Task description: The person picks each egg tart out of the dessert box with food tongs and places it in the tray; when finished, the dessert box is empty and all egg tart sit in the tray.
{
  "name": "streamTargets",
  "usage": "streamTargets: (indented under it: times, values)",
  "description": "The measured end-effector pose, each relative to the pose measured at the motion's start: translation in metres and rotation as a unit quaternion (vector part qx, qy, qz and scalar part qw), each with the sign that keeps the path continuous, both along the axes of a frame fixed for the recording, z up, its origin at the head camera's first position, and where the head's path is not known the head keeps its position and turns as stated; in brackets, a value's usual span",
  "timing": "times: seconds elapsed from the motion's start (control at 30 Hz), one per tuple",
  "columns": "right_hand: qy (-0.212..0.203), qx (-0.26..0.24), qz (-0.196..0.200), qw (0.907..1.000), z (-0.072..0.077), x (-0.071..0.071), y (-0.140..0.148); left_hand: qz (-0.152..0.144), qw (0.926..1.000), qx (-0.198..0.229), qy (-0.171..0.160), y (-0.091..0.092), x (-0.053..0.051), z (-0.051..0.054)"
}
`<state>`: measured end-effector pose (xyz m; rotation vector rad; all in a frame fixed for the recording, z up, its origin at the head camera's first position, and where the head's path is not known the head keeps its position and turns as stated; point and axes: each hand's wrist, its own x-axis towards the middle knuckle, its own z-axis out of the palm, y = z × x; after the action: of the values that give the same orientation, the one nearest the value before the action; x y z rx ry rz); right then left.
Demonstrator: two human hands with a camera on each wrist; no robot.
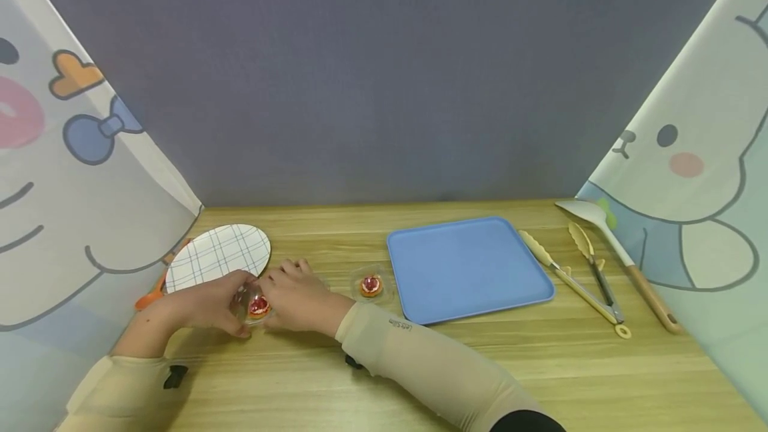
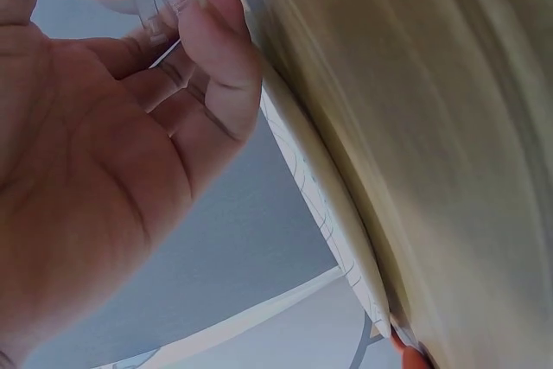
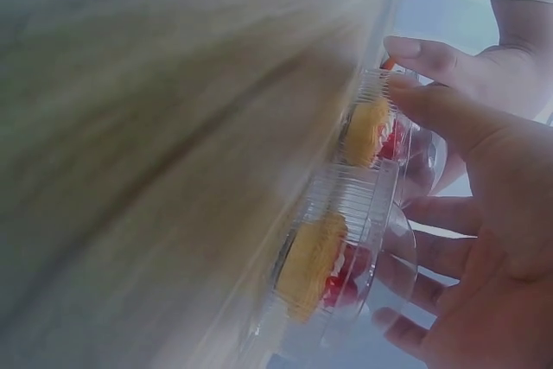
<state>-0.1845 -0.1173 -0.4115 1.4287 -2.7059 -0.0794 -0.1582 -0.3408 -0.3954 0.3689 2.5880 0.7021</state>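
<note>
Clear plastic tart box (image 1: 243,299) gripped near the checked plate (image 1: 219,255)

Judging by how things lie, the handling is at an early stage: the red-topped tart (image 1: 259,307) sits inside its box, on or just above the wooden table (image 1: 288,379). Another tart (image 1: 371,285) waits in a separate clear box (image 1: 387,295) beside the blue tray (image 1: 471,272). Neither is out of its packaging, so any unpacking remains undone.

The left hand (image 1: 207,305) is clamped on the tart box, thumb and fingers curled round its side. The right hand (image 1: 303,302) meets the opposite side, thumb at the rim — pinching or merely steadying, I cannot tell.

Fingers cover much of the box, and its lid seam is hard to make out. The right wrist view shows a nearer box (image 3: 359,200) by the fingers — perhaps one hidden from the head view. An orange utensil (image 1: 153,295) is partly covered by the plate.
</note>
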Motion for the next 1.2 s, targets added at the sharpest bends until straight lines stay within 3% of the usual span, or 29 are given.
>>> streamTargets:
  times: [0.4, 0.87, 1.2]
  values:
    - [0.063, -0.001, 0.007, 0.9980, 0.003, 0.005, 0.005, 0.004, 0.9997, -0.003, 0.025, -0.002, 0.000, -0.006]
    - [0.076, -0.016, 0.003, 0.9970, 0.015, 0.013, 0.026, -0.009, 0.9977, -0.020, 0.063, -0.001, 0.003, -0.007]
    - [0.115, -0.002, 0.063, 0.9914, 0.028, 0.035, 0.044, -0.018, 0.9977, -0.019, 0.063, -0.001, 0.002, -0.005]
